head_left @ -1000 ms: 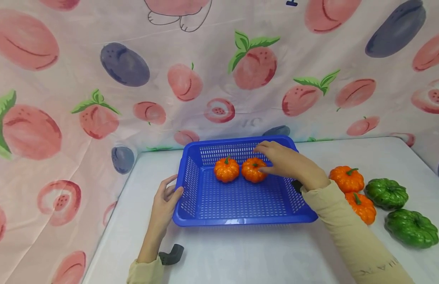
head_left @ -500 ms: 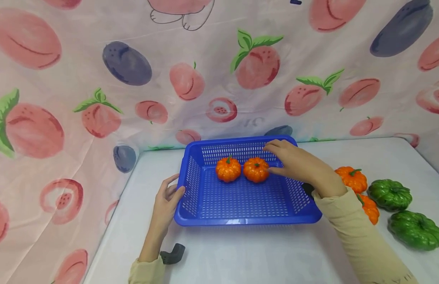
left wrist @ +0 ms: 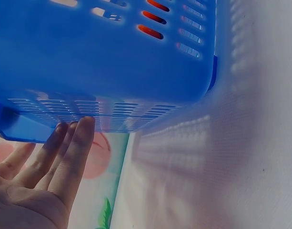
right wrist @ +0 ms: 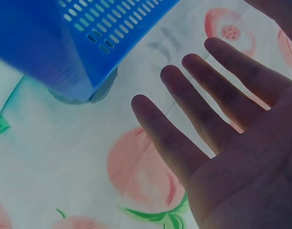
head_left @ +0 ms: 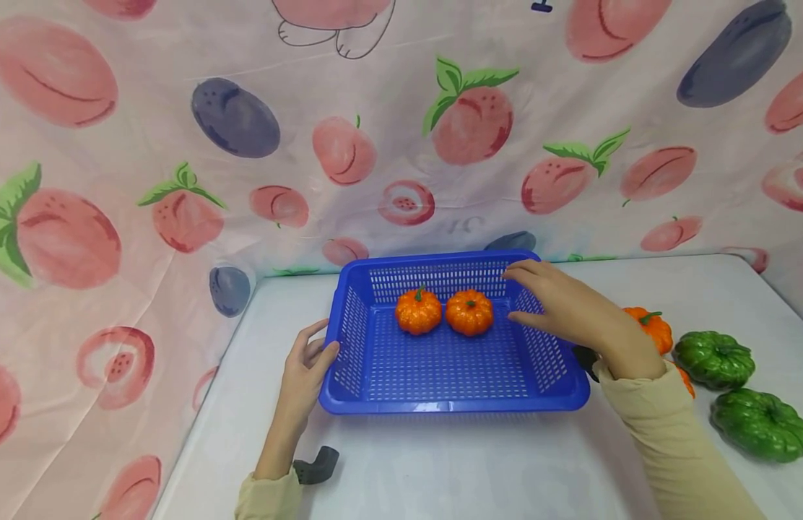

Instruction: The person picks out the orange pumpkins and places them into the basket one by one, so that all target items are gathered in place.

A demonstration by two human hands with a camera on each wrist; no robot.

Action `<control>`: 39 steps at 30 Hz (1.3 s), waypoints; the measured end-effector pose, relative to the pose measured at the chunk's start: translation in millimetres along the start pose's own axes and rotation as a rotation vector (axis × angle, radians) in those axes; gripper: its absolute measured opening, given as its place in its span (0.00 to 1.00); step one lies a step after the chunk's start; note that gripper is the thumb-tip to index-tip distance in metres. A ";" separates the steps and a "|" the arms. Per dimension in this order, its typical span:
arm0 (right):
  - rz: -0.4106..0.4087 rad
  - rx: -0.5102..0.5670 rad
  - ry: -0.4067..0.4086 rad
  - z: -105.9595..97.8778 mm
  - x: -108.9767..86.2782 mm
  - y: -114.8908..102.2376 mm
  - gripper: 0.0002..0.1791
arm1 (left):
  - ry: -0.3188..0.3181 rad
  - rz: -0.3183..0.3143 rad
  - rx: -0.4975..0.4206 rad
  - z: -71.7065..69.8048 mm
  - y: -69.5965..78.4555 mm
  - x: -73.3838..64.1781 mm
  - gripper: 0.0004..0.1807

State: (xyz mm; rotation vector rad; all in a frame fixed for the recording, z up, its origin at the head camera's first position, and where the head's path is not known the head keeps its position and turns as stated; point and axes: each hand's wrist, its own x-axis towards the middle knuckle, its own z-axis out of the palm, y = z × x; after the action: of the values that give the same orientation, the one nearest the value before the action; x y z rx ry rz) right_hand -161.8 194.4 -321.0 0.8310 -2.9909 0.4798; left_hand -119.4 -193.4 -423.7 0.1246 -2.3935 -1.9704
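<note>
In the head view, my left hand (head_left: 305, 372) holds the left rim of a blue plastic basket (head_left: 434, 406). Its thumb lies over the rim, and the left wrist view shows the fingers (left wrist: 74, 157) fairly straight against the outer slotted wall. Inside the basket, toward its back, two small orange pumpkins sit side by side: a left pumpkin (head_left: 417, 311) and a right pumpkin (head_left: 469, 313). Over the basket's right end hovers my right hand (head_left: 564, 303), thumb and fingers spread, apart from the right pumpkin. Nothing is in its palm in the right wrist view.
Right of the basket, on the white table (head_left: 479, 469), are two more orange pumpkins, a rear one (head_left: 655, 332) and a front one (head_left: 685, 380) mostly behind my sleeve. Two green pumpkins, one farther back (head_left: 713, 359) and one nearer (head_left: 761, 425), lie beyond them. A fruit-print cloth (head_left: 453, 231) hangs behind.
My right hand has drawn away to the right from the right pumpkin, which stays in the basket. The left hand has kept its place on the rim.
</note>
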 end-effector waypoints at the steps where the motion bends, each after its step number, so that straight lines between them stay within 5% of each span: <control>1: 0.003 0.002 0.003 -0.4 -1.9 0.7 0.33 | 0.000 0.000 0.002 -0.2 -0.1 -0.1 0.26; 15: 0.067 -0.010 0.033 -5.6 -22.2 6.9 0.34 | -0.002 0.004 0.007 0.2 -0.2 -0.1 0.27; 30: 0.007 -0.012 0.153 3.0 -38.9 23.0 0.32 | 0.001 0.014 0.008 -0.5 0.4 -1.8 0.27; 39: 0.048 -0.002 0.145 6.2 -47.1 29.7 0.32 | -0.003 0.001 0.002 0.2 2.2 -0.7 0.27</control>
State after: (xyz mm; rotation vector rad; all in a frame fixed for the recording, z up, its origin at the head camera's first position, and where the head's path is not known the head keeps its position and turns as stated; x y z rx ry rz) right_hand -135.7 240.4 -339.3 0.6943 -2.8835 0.5150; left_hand -118.8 -192.7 -421.5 0.1203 -2.3972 -1.9692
